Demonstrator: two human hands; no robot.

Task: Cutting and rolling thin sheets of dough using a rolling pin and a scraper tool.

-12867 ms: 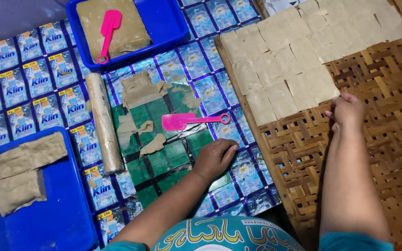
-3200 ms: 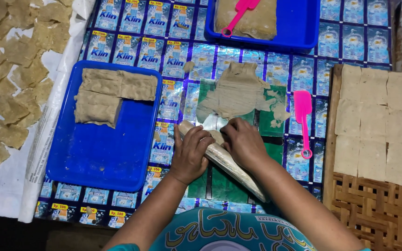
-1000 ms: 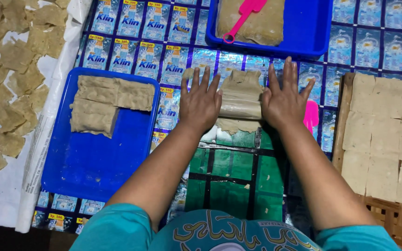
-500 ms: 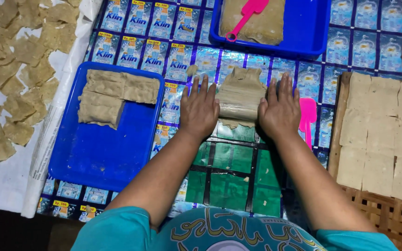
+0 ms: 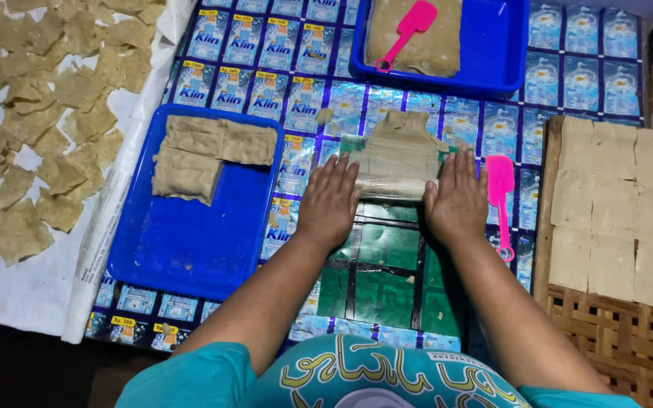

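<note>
My left hand point(image 5: 329, 204) and my right hand point(image 5: 459, 198) lie flat, palms down, on the two ends of a rolling pin point(image 5: 391, 186) wrapped in clear plastic. The pin rests across the near edge of a flattened sheet of tan dough point(image 5: 400, 148) on a mat made of blue and green sachets point(image 5: 387, 264). Fingers are spread and point away from me. A pink plastic scraper point(image 5: 502, 196) lies just right of my right hand.
A blue tray point(image 5: 213, 227) at left holds slabs of dough point(image 5: 205, 151). Another blue tray point(image 5: 496, 53) at the back holds dough and a pink scraper point(image 5: 406, 30). Cut dough squares point(image 5: 621, 204) lie on a woven bamboo rack point(image 5: 629, 340) at right; dried pieces point(image 5: 47, 113) cover white cloth at left.
Both hands have drawn the rolling pin back toward me over the dough, after pushing it away a second ago. The dough sheet now shows longer beyond the pin.
</note>
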